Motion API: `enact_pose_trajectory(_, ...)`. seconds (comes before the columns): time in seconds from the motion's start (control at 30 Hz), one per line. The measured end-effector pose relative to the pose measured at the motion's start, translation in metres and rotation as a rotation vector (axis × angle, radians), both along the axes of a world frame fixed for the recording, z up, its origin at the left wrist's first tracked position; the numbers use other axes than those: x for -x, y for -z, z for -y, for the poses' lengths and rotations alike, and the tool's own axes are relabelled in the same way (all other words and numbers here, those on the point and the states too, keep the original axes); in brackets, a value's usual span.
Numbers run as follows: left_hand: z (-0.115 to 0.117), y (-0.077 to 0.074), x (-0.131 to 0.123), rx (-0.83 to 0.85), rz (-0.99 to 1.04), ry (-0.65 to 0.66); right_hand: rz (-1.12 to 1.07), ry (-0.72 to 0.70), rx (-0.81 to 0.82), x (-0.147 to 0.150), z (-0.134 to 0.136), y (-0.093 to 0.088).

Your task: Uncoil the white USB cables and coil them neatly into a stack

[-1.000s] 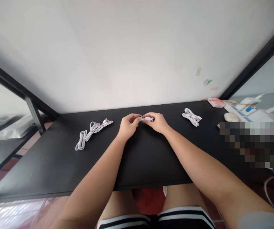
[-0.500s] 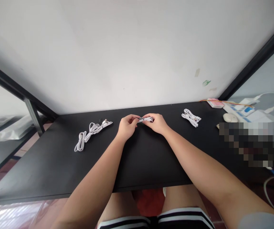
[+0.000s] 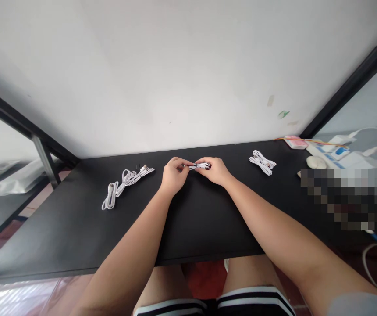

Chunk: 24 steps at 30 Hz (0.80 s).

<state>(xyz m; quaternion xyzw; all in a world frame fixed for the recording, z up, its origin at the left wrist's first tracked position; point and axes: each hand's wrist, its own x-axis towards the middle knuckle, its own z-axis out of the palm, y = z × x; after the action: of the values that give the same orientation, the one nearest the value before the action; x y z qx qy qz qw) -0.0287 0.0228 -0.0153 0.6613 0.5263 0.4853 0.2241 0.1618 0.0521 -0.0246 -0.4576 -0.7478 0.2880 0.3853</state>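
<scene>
Both hands meet over the far middle of the black table (image 3: 76,237). My left hand (image 3: 172,174) pinches one end of a small folded white cable (image 3: 199,166). My right hand (image 3: 215,170) is closed on the cable's other end, so the bundle spans the gap between the two hands just above the tabletop. The fingertips hide part of the cable's ends.
Loose white cables (image 3: 122,184) lie on the table to the left. A coiled white cable bundle (image 3: 262,162) lies to the right. Farther right are a pink box (image 3: 295,142), a white and blue power strip (image 3: 336,153) and more cords. A white wall backs the table.
The hands have barely shifted, with the left fingers working a little along the cable end. The view has tilted slightly.
</scene>
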Motion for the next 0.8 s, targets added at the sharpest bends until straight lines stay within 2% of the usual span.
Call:
enact_pose_trajectory(0.6,0.0000,-0.0016,0.0030,-0.068,-0.126,0.018,-0.003,-0.002,0.009,0.0001,-0.0005,0.0005)
enact_pose_trajectory(0.8,0.0012,-0.0020,0.0053,0.019,-0.213,0.015,-0.011,0.019,0.008,-0.0002,-0.0014,0.0019)
